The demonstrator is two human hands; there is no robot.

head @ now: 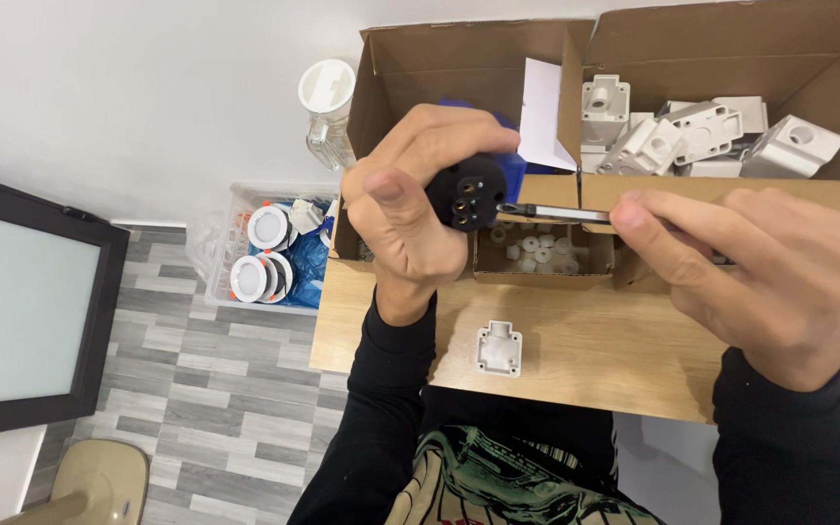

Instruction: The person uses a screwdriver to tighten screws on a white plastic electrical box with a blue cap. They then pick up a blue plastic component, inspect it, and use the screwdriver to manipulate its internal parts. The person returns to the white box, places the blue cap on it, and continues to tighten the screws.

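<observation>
Right, wooden bench over grey plank floor, white wall behind; dark-framed panel at left; clear bin on the floor with round white fittings; glass jar with white lid beside the cardboard box; second box full of white plastic housings; one white housing loose on the bench; small tray of white bits behind it. Left hand fingers curled tight around black round plug, held above the bench, its face toward the camera. Right hand fingers pinched shut on screwdriver, tip touching the plug.
</observation>
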